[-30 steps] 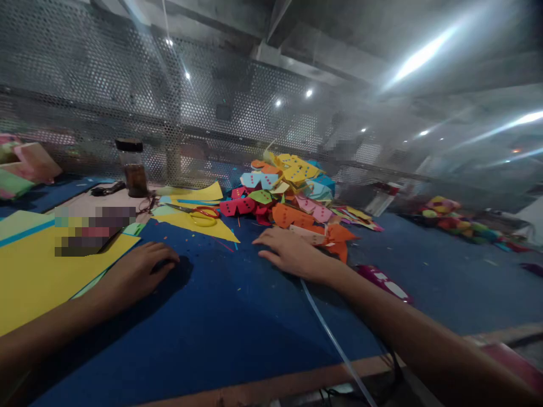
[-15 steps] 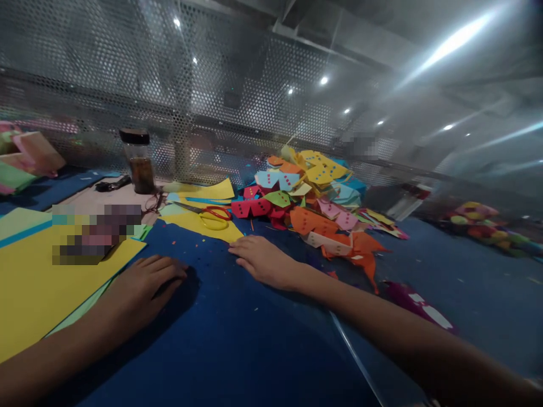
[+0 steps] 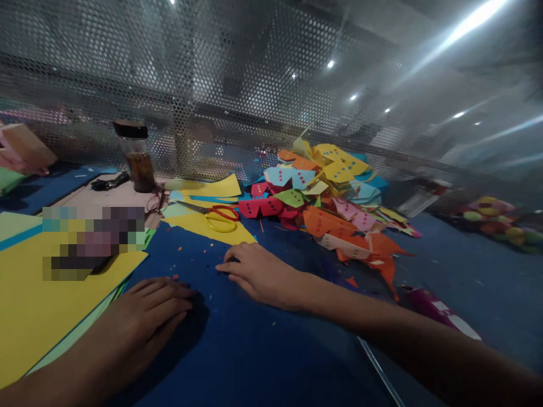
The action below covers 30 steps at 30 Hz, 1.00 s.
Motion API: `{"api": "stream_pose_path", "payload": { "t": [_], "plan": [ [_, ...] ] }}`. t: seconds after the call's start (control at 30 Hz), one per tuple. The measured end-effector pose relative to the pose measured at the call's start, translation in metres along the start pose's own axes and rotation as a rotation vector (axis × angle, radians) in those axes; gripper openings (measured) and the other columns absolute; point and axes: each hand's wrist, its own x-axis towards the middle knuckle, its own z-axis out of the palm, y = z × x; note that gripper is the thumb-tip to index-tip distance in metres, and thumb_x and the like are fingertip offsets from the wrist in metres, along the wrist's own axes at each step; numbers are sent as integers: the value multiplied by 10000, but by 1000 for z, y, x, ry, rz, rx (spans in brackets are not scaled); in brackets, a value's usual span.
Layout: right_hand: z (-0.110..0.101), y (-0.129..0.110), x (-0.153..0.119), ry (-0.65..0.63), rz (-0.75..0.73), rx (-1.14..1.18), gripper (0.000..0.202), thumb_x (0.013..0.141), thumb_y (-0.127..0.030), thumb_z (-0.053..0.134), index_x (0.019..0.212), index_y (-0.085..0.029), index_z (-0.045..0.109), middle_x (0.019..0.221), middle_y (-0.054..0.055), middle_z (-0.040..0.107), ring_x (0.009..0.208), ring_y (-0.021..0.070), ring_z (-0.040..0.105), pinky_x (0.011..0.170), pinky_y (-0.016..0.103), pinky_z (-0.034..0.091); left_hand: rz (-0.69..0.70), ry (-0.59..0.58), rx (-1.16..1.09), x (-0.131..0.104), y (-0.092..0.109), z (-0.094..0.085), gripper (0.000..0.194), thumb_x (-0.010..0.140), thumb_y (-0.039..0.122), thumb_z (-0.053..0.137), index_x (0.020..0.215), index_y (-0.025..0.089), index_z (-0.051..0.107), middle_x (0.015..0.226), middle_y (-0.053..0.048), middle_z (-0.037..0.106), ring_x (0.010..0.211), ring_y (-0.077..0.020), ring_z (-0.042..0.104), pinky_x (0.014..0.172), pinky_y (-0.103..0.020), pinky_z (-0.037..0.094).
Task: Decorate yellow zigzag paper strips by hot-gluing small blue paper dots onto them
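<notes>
Perforated metal panelling [image 3: 237,73] rises behind the far edge of my blue table [image 3: 237,350]. Toward that edge, right of the middle, sits a heap of cut paper pieces [image 3: 327,220], while yellow sheets [image 3: 51,316] cover the table's left side. Small paper scraps [image 3: 180,249] are scattered between and just beyond my hands, and behind them lies a yellow offcut [image 3: 190,224] with scissors [image 3: 208,211] on top, handles turned toward my right.

Bits this light would, I think, skid at any sideways brush, so good handling here means relaxed wrists, low palms and fingertips set straight down. I'd mind the scissors too — my right hand is the nearer one.

My left hand [image 3: 148,311] is palm down at the sheets' right edge, fingers almost side by side, loosely bent, no item showing in them. My right hand [image 3: 263,274] is palm down near the offcut — one finger reaching ahead, thumb a little apart, nothing visible in its grip. Whether any fingertips press on the table, I cannot tell.
</notes>
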Motion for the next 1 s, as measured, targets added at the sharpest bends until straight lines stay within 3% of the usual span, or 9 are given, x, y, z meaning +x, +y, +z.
{"api": "stream_pose_path", "payload": {
  "t": [0.27, 0.4, 0.67, 0.83, 1.0],
  "plan": [
    [-7, -2, -10, -36, -10, 109, 277, 1021, -157, 578, 1249, -186, 733, 1257, 92, 696, 1199, 239, 611, 1062, 424, 432, -14, 17, -114, -13, -11, 5, 213, 1027, 301, 542, 1181, 278, 688, 1135, 19, 831, 1027, -161, 776, 921, -255, 610],
    [-13, 4, -16, -75, 63, 132, 233, 1013, -139, 579, 1166, -181, 750, 1192, 80, 733, 1160, 233, 640, 1044, 428, 421, 23, -15, -141, -24, -17, 8, 244, 986, 274, 604, 1218, 293, 676, 1103, 36, 828, 1007, -149, 768, 939, -243, 600],
    [-20, 36, -19, -8, 220, -31, 191, 1028, -189, 607, 1177, -184, 727, 1199, 104, 736, 1123, 254, 655, 975, 412, 437, -324, 5, -170, -37, -17, 13, 235, 1005, 343, 512, 1128, 407, 702, 1051, 13, 787, 927, -204, 771, 787, -294, 644],
    [-9, 49, -21, 45, 227, -164, 292, 1022, -198, 613, 1303, -137, 667, 1274, 140, 694, 1163, 298, 608, 975, 448, 435, -405, 14, -204, -38, -18, 14, 218, 983, 378, 533, 1033, 385, 745, 1032, 1, 778, 901, -223, 778, 715, -313, 655],
    [-1, 50, -16, 17, 208, -185, 244, 1035, -267, 621, 1233, -145, 693, 1258, 138, 691, 1143, 288, 612, 947, 421, 420, -438, 6, -235, -33, -17, 8, 224, 1003, 419, 524, 1048, 396, 742, 1051, 24, 778, 928, -208, 778, 734, -296, 648]
  ]
}}
